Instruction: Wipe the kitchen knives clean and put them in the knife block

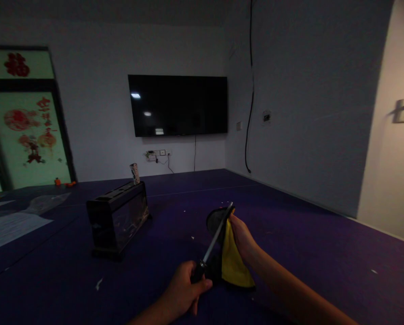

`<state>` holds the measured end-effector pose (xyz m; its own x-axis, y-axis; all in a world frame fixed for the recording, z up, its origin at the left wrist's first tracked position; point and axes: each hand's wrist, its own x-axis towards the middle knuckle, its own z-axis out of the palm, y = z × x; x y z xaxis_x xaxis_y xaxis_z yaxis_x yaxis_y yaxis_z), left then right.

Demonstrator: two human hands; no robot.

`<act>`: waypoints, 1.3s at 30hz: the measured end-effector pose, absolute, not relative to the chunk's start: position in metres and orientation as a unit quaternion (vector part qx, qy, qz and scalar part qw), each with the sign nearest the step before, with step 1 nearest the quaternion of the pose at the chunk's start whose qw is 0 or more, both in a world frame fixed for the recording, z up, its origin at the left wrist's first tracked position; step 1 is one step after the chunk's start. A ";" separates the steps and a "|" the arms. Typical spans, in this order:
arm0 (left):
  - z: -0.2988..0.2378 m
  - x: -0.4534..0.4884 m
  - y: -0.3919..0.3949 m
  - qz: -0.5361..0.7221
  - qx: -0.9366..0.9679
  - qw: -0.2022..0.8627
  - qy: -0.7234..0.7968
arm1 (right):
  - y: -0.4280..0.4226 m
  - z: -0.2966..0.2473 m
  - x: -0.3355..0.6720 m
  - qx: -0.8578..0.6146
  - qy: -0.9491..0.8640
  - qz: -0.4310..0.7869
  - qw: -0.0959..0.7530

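Observation:
My left hand (185, 289) is closed around the black handle of a honing steel (215, 239). Its thin, round metal rod points up and away to the right. A yellow-and-grey cloth (234, 264) with dark edging hangs from my right hand (243, 234), whose fingers pinch it close to the rod's tip. The grey side of the cloth lies behind the rod. To the left stands a black knife block (120, 216) with clear side panels. One speckled handle (134, 174) sticks up from its far end.
A dark purple-blue floor (290, 253) carries small white scraps. At left lie a pale sheet (15, 230), clear plastic (48, 203) and orange items (57, 182). A television (180, 106) hangs on the far wall. A black cable (249, 131) dangles at the right wall.

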<state>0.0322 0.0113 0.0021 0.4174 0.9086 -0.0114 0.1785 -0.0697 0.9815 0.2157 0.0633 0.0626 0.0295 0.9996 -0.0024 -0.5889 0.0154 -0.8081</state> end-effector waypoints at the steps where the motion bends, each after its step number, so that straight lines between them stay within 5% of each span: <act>1: 0.002 0.032 0.011 0.339 0.647 0.537 0.421 | 0.064 0.061 0.216 -0.331 -0.311 0.621 0.639; 39: 0.006 0.032 0.007 0.310 0.671 0.515 0.434 | 0.072 0.074 0.238 -0.368 -0.269 0.576 0.678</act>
<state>0.0324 0.0075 0.0058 0.4315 0.9016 -0.0306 0.2625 -0.0930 0.9605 0.2376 0.0717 0.0743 0.1905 0.9799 -0.0590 -0.5834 0.0647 -0.8096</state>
